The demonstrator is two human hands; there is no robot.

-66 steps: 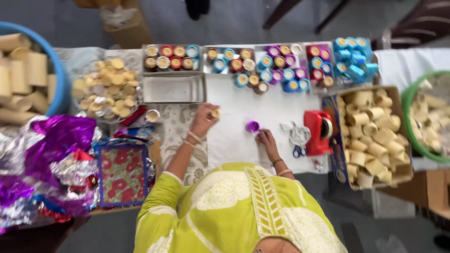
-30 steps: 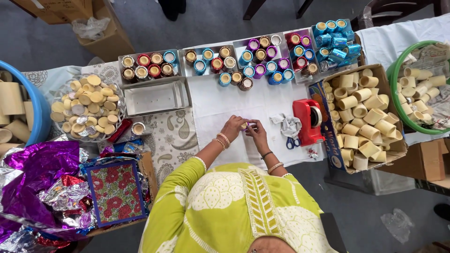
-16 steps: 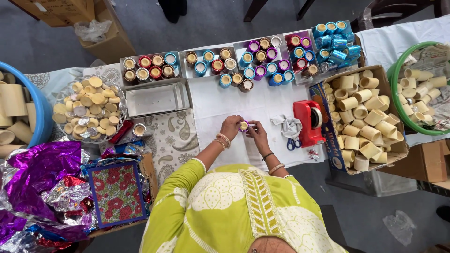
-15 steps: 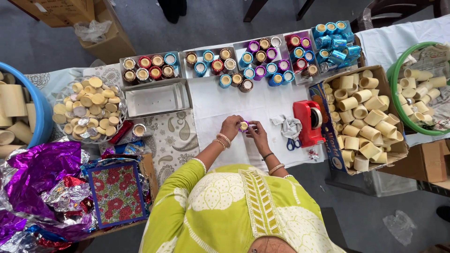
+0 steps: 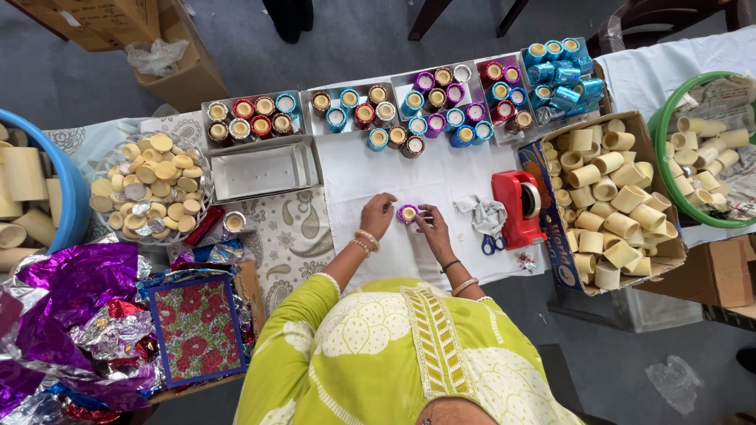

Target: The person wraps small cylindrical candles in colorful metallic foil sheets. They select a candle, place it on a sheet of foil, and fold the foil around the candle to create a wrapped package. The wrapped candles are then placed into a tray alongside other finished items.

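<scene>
Holding a small purple-wrapped cup (image 5: 407, 213) between them, the left hand (image 5: 378, 216) and right hand (image 5: 431, 227) meet at the middle of the frame, fingers closed lightly on either side of its rim, just above a white cloth (image 5: 370, 169) spread over the counter (image 5: 287, 236). Left of the cloth the counter shows a grey paisley-patterned cover. Along the upper edge of the cloth stand metal trays of foil-wrapped cups (image 5: 409, 106) in red, purple, blue and brown, with an empty steel tray (image 5: 264, 169) lower left of them. Right of the hands sit a red tape dispenser (image 5: 520, 206), a crumpled grey scrap and blue-handled scissors (image 5: 492, 244). A cardboard box of plain cream cups (image 5: 610, 201) fills the right of the frame, a green tub (image 5: 669, 157) with more beyond it. At the left are a wire basket of round cream discs (image 5: 150, 189), a blue tub (image 5: 67, 181) and crumpled purple and silver foil (image 5: 75, 307). Grey floor (image 5: 370, 35) and cardboard boxes (image 5: 134, 39) lie past the upper edge.
</scene>
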